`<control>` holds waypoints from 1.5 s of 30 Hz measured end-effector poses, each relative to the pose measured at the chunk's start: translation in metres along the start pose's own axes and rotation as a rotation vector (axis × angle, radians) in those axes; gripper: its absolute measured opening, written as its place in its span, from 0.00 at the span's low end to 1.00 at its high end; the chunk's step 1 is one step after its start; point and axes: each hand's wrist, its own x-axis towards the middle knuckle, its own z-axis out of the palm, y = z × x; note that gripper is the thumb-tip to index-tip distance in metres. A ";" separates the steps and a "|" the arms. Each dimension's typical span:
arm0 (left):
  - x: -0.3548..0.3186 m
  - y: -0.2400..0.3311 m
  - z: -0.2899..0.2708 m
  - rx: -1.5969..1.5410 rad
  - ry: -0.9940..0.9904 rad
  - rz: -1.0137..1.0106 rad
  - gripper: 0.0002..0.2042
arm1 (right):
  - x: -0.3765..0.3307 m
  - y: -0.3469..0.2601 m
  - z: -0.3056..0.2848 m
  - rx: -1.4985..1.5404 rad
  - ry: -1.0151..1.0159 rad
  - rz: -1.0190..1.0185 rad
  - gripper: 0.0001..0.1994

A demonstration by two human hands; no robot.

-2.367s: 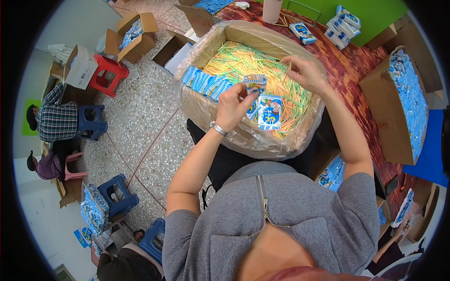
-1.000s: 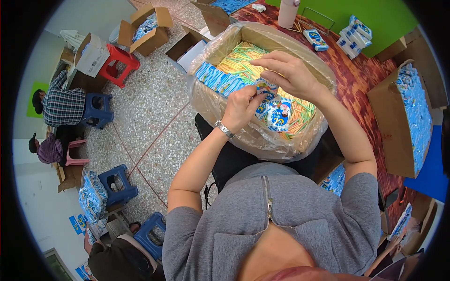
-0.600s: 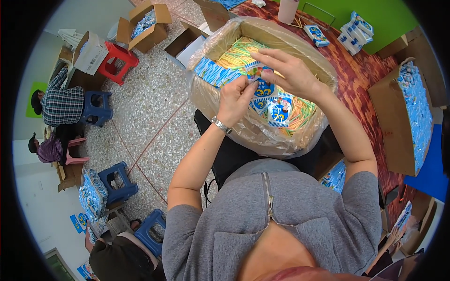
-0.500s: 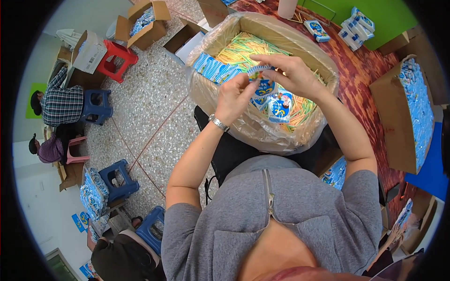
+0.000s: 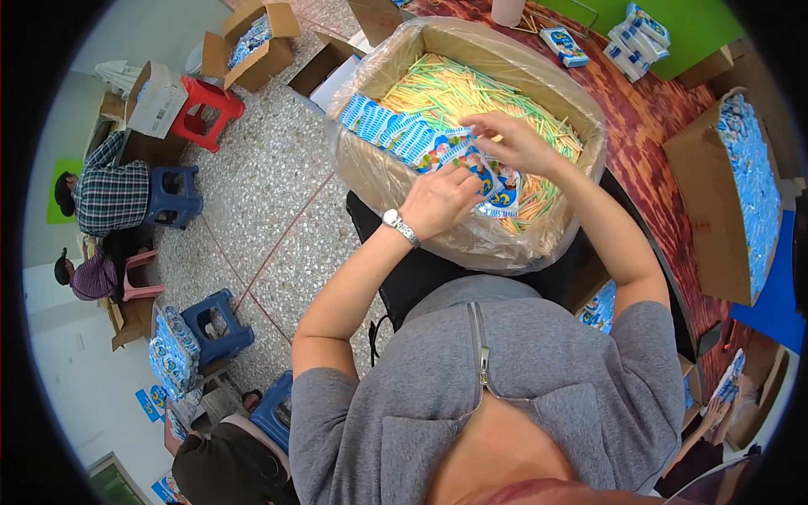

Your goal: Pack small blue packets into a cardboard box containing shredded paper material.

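A clear plastic-lined carton [image 5: 358, 181] in front of me holds a mass of thin yellow, green and orange sticks [image 5: 454, 80]. Across the sticks runs an overlapping row of small blue-and-white printed packets [image 5: 391, 130]. My left hand [image 5: 439, 202], with a watch at the wrist, is closed on the lower edge of a packet [image 5: 469, 160] at the right end of the row. At that packet's upper corner is my right hand [image 5: 518, 145], its thumb and forefinger apart. The left fingertips are partly hidden behind the hand.
On the right stands a big carton [image 5: 711, 215] full of blue packets; boxed packs [image 5: 635, 44] lie on the red-patterned table [image 5: 635, 130]. To the left are blue stools [image 5: 215, 324], a red stool [image 5: 206, 114], an open carton [image 5: 252, 71] and seated people [image 5: 114, 194].
Both hands have come down from above the carton, bringing the packet onto the row. My left hand has turned palm down, and my right thumb and forefinger have spread.
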 end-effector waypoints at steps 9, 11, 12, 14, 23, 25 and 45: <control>0.009 0.004 0.008 0.071 -0.121 -0.025 0.10 | -0.008 0.015 0.002 -0.191 -0.064 0.215 0.22; 0.009 0.004 0.007 0.097 -0.146 -0.035 0.09 | 0.003 0.008 0.008 -0.075 -0.110 0.298 0.25; 0.008 0.003 0.007 0.107 -0.168 -0.017 0.09 | 0.008 0.007 0.010 0.038 -0.160 0.383 0.27; 0.007 0.004 0.006 0.120 -0.190 -0.005 0.09 | 0.010 0.014 0.009 0.136 -0.215 0.410 0.25; 0.012 0.026 -0.002 0.037 -0.042 0.209 0.12 | 0.013 0.000 0.025 0.249 -0.251 0.102 0.08; 0.013 0.017 0.001 0.005 -0.071 0.153 0.13 | 0.014 0.000 0.028 0.269 -0.200 0.092 0.08; 0.016 0.011 0.012 0.105 -0.196 0.041 0.18 | -0.037 0.022 -0.057 -0.572 -0.256 0.244 0.11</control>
